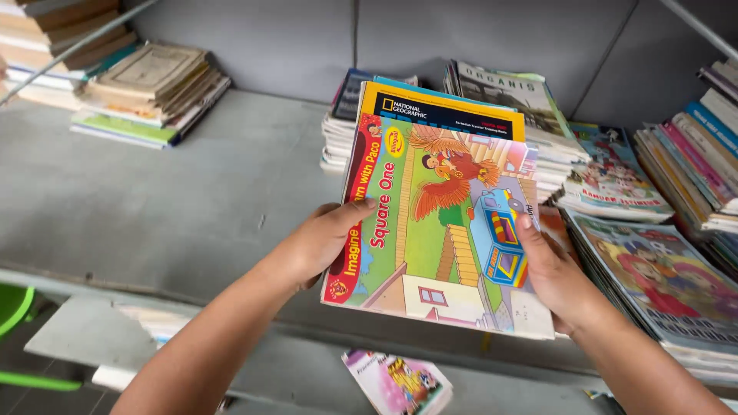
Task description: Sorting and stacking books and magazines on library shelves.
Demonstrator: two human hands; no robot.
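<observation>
I hold a small stack of thin books above a grey shelf (154, 200). The top one is a colourful children's picture book (438, 223) with a red bird and a blue bus on its cover. Behind it a book with a yellow-bordered dark cover (442, 107) sticks out at the top. My left hand (323, 238) grips the stack's left edge, thumb on the cover. My right hand (550, 273) grips the right edge, thumb on the cover.
Piles of thin books and magazines (615, 177) fill the shelf's right side and back (530, 100). Old worn books (150, 88) are stacked at the back left. A pink booklet (396, 380) lies on a lower shelf. A green object (11, 307) shows at the left edge.
</observation>
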